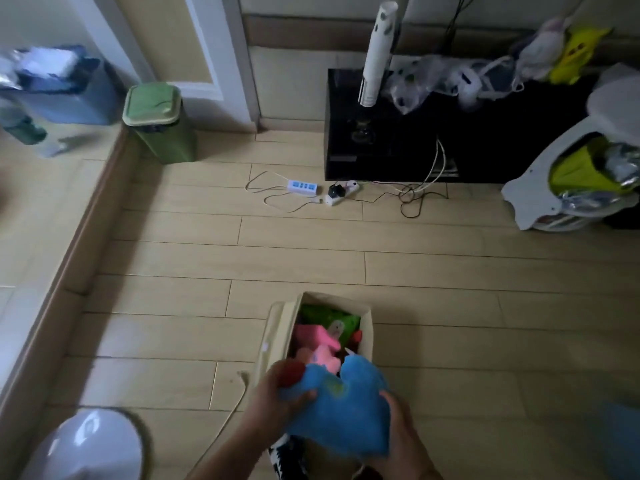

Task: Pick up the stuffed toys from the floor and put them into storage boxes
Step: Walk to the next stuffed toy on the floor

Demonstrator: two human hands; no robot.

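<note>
Both hands (277, 393) (398, 420), fingers seemingly curled

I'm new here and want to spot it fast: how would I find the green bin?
Start at the white door frame on the far wall. On the floor at its foot stands the green bin. Unlike the blue bin to its left, it is green with a paler lid.

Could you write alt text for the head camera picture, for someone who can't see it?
Two hands, left hand and right hand, grip a blue stuffed toy over a beige storage box already holding pink and green toys. Beyond lie a wooden floor, power strips and a green bin.
</note>
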